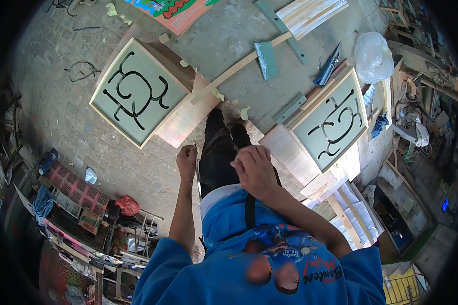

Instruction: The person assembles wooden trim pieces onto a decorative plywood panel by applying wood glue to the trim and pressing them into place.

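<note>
My left hand (187,159) hangs beside my left thigh with its fingers curled closed. A thin light strip shows next to its fingertips, but what the hand holds, if anything, I cannot make out. In front of my waist, my right hand (255,172) is closed with bent fingers, and its grip is hidden. Ahead on the left stands a framed panel (155,79) with black curved lettering-like strips on a pale green face. A similar framed panel (318,127) leans at the right, on pale wooden boards (285,152). Neither hand touches a panel.
A blue cutter knife (328,66), a green abrasive-looking sheet (266,60) and a long wooden strip (239,68) lie ahead. A clear plastic bag (373,57) sits at the right. Cluttered shelving (81,195) stands left, and wood scraps lie far right.
</note>
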